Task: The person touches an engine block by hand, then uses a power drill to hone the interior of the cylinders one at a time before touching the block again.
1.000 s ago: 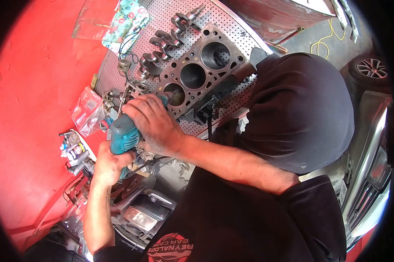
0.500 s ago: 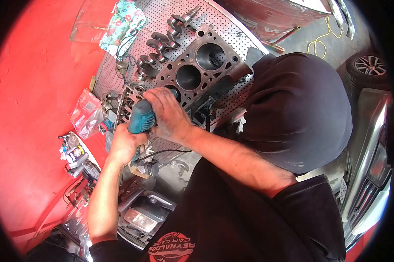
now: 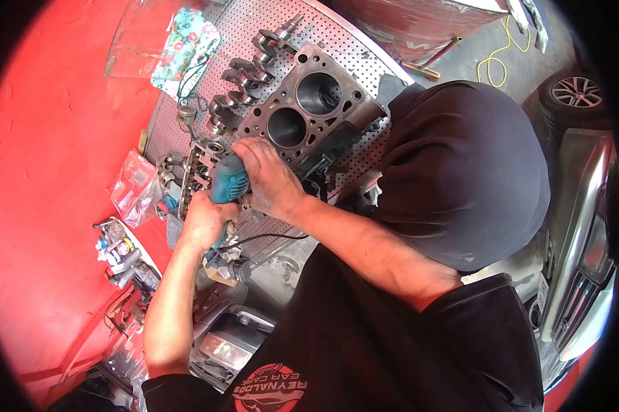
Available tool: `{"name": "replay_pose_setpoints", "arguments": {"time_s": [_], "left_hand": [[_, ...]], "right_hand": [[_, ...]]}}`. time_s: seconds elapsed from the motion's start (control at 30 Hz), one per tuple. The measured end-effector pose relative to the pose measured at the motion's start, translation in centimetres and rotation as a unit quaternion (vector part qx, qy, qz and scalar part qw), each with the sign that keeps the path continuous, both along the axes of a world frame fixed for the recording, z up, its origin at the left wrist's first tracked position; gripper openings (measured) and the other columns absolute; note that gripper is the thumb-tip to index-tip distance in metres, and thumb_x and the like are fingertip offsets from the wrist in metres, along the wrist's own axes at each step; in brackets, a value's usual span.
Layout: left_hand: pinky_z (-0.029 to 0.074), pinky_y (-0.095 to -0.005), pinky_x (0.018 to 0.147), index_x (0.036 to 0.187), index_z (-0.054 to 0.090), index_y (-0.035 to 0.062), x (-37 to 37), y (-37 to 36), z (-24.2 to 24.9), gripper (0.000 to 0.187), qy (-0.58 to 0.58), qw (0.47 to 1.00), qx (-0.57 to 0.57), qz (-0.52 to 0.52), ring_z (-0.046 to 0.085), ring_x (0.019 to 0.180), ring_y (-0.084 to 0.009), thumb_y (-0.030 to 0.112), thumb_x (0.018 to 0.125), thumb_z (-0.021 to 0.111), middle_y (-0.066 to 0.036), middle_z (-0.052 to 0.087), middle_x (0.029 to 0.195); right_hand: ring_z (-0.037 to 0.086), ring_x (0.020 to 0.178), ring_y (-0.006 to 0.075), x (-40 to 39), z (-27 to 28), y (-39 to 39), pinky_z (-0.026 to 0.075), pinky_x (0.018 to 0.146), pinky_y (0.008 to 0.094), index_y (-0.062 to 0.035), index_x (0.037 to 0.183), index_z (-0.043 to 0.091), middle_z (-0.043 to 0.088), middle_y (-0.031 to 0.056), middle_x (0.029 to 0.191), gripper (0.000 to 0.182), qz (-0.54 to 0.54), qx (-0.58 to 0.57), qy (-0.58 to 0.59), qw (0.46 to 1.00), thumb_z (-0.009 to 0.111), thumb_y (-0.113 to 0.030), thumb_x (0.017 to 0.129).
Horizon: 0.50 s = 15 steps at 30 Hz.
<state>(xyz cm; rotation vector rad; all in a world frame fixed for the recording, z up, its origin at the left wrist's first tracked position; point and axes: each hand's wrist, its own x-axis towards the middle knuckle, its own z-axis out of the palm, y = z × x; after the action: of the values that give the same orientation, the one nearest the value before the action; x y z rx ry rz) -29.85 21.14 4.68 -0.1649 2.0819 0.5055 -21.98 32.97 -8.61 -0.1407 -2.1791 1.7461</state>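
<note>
My left hand (image 3: pixel 208 218) is wrapped round the handle of a teal power tool (image 3: pixel 228 180). Around the tool's front end, my right hand (image 3: pixel 272 175) is closed, its fingers over the top. Both hands are at the lower left end of a metal engine block (image 3: pixel 315 123). Two of the block's round bores show; the tool's tip and the surface beneath it are hidden by my right hand. A black cord (image 3: pixel 272 235) runs from the handle. Just left of the tool lies a metal part with small fittings (image 3: pixel 198 165).
Above the block, a crankshaft (image 3: pixel 244 74) lies on the perforated metal surface (image 3: pixel 220 48). A piston (image 3: pixel 186 115), floral cloth (image 3: pixel 189 42) and plastic bag (image 3: pixel 134 189) are on the left. A large dark cloth-covered shape (image 3: pixel 464 178) bulges at right. A yellow cord (image 3: pixel 491 65) is upper right.
The block and crankshaft appear slightly farther left as the view shifts. My right hand now hides the bore edge that showed beside it. Both hands remain on the tool.
</note>
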Motion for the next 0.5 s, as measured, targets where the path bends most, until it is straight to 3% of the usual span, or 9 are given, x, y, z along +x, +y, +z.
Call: {"name": "replay_pose_setpoints", "arguments": {"time_s": [0.17,0.27,0.33,0.5], "left_hand": [[0.050,-0.0305,0.058,0.093,0.075,-0.0008,-0.3,-0.5,-0.3,0.021,0.015,0.999,-0.007,-0.027,0.063,0.059,-0.0134,0.009,0.076,0.067,-0.006,0.068,0.070],[0.048,-0.0302,0.052,0.086,0.070,-0.0027,0.0,0.3,0.0,0.015,0.028,1.000,-0.001,-0.002,0.061,0.054,-0.0157,0.004,0.073,0.069,-0.007,0.066,0.068],[0.048,-0.0300,0.052,0.088,0.070,-0.0029,0.0,-0.3,0.3,0.016,0.020,1.000,0.008,-0.001,0.061,0.054,-0.0155,0.004,0.074,0.068,-0.007,0.066,0.068],[0.048,-0.0293,0.056,0.097,0.073,-0.0021,0.6,-1.9,4.2,0.021,0.017,0.999,0.034,0.029,0.060,0.058,-0.0135,0.005,0.078,0.066,-0.004,0.066,0.073]], "right_hand": [[0.049,0.132,0.0419,-0.2,-0.2,-0.4,0.035,0.119,0.0522,0.0028,0.136,0.045,0.052,0.0218,0.134,0.091,-0.017,-0.003,0.019,1.000,0.087,-0.009,0.056],[0.050,0.130,0.0419,-0.2,-0.2,-0.6,0.037,0.117,0.0517,0.0019,0.136,0.045,0.052,0.0215,0.133,0.092,-0.036,-0.003,0.027,0.999,0.087,-0.008,0.055],[0.051,0.129,0.0421,-0.5,-0.2,-1.0,0.039,0.116,0.0514,-0.0003,0.136,0.044,0.053,0.0207,0.132,0.098,-0.051,0.002,0.033,0.998,0.090,-0.006,0.050],[0.053,0.128,0.0400,-0.6,2.9,-2.3,0.039,0.115,0.0535,-0.0007,0.134,0.047,0.055,0.0195,0.131,0.090,-0.064,0.005,0.078,0.995,0.087,-0.006,0.054]]}}
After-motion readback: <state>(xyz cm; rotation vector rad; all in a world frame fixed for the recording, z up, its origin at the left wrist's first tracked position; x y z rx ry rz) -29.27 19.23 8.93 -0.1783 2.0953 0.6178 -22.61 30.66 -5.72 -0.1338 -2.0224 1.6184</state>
